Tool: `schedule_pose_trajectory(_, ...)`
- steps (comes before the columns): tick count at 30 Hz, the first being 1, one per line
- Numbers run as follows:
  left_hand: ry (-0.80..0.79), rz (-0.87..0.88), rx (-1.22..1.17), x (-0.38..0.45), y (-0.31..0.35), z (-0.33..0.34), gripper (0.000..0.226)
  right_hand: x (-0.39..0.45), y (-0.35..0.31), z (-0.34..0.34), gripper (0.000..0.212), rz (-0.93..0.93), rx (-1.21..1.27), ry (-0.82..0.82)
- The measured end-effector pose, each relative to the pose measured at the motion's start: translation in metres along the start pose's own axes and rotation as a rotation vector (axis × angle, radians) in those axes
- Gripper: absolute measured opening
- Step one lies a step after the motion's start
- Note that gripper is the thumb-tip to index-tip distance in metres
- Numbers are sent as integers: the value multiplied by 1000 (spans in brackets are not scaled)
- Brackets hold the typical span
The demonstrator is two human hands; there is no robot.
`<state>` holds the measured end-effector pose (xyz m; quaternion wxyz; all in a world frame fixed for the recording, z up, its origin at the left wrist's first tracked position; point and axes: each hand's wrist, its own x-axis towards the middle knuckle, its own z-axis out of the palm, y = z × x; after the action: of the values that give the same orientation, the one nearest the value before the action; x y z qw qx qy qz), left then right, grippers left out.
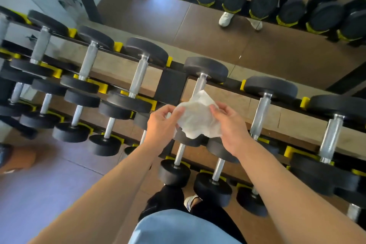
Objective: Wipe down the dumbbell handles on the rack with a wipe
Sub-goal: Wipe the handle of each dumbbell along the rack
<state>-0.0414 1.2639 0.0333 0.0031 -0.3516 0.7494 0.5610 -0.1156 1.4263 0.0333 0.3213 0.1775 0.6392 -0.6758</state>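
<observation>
A dumbbell rack [172, 85] is seen from above through a head-worn camera, its tiers running from near-left to far-right across the scene. Two bare forearms reach forward from the near edge. A crumpled white wipe [198, 119] is held up between both hands, above the rack and apparently not touching any dumbbell. The left hand [162, 123] pinches the wipe's left edge with curled fingers; the right hand [230, 127] grips its right edge, thumb and fingers closed on the paper.

The nearest handle [201, 85] on the top tier lies directly beyond the wipe, on its far side, its lower part hidden behind the paper. Its long axis runs away from the person, from the near plate to the far plate [206, 68], tilted slightly rightward. Another handle [260, 113] lies to the right of the right hand, and a third [139, 77] to the far left of the left hand, both on the same near-to-far axis.

It is judged that the handle behind the wipe would be reached with a short forward and downward move, either hand being about equally near, and that the wipe would need wrapping across the bar and sliding along its near-to-far length
</observation>
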Motion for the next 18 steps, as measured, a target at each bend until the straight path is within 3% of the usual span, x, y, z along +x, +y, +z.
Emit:
schedule_pose_trajectory(4, -38, 45, -27, 27, 3, -3, 20, 14, -4, 6, 20, -20, -44, 114)
schedule_pose_trajectory(9, -94, 15, -43, 58, 10, -5, 18, 27, -13, 12, 24, -49, -44, 59)
schedule_pose_trajectory(11, -119, -1, -50, 70, 11, -6, 16, 30, -15, 15, 23, -207, -224, 73)
schedule_pose_trajectory(14, -199, -15, -7, 83, 14, -5, 18, 31, -14, 26, 24, -521, -543, 223)
schedule_pose_trajectory(18, -292, -134, -11, 88, 20, -1, 33, 34, 0, 43, 14, -602, -733, 398)
